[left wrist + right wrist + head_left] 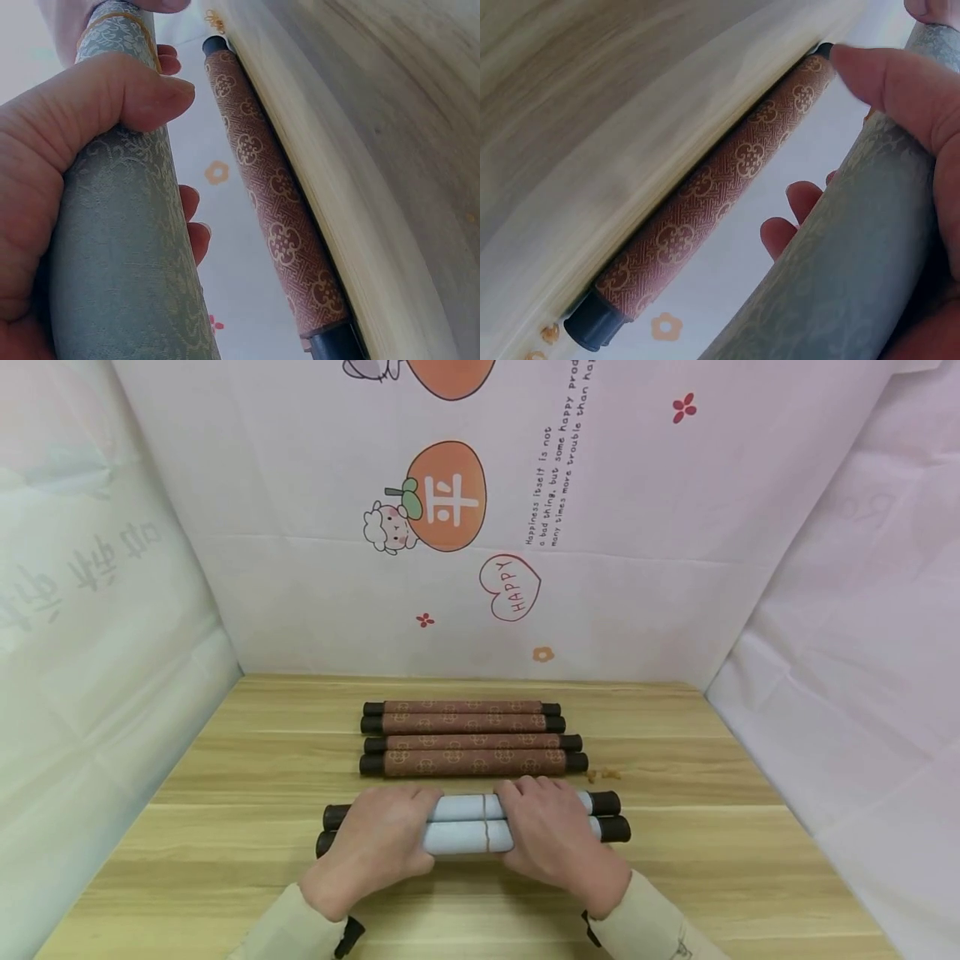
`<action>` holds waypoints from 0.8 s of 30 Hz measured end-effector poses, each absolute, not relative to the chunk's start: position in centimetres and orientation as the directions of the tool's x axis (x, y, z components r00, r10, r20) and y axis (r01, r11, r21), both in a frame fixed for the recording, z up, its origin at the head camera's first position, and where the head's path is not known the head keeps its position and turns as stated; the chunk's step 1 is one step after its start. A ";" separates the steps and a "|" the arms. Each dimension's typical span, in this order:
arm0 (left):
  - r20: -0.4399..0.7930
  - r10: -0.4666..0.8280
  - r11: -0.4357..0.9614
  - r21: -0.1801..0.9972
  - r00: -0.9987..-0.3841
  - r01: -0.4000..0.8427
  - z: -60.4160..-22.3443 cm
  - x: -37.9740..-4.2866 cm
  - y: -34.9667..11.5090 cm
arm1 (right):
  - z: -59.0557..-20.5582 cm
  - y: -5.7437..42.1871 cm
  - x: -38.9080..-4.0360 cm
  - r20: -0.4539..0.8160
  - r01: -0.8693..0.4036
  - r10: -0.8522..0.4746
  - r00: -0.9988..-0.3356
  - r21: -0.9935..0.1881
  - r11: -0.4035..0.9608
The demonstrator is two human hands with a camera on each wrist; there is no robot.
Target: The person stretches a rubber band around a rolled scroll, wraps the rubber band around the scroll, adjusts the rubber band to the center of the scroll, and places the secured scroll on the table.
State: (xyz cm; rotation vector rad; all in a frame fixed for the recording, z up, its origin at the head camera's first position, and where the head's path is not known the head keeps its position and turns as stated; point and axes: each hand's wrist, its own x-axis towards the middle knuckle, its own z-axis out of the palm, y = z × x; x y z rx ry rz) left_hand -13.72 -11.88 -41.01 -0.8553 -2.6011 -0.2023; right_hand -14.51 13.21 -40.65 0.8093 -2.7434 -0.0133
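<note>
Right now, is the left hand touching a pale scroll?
Touching: in the left wrist view, the left hand curls round the pale scroll.

Head view: from above the table's point(712, 860) near side, facing forward and down, far enough off to take in the wall point(622, 468). Wrist views: close beside the left hand point(382, 835) and right hand point(551, 831), facing inward along the pale rolls point(468, 837), table turned sideways. All 3 share a brown roll point(274, 217) and the orange flower point(543, 654).
</note>
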 end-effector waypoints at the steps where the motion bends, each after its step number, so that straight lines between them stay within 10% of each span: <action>1: 0.415 0.541 0.800 0.013 -0.732 0.599 -41.0 -13.7 -11.8 | -40.7 13.1 -14.5 0.264 -0.529 -0.532 -0.804 0.091 0.844; 24: 0.476 0.564 0.780 -0.038 -0.675 0.625 -40.9 -13.6 -10.6 | -40.9 10.4 -13.7 0.296 -0.486 -0.515 -0.804 0.172 0.857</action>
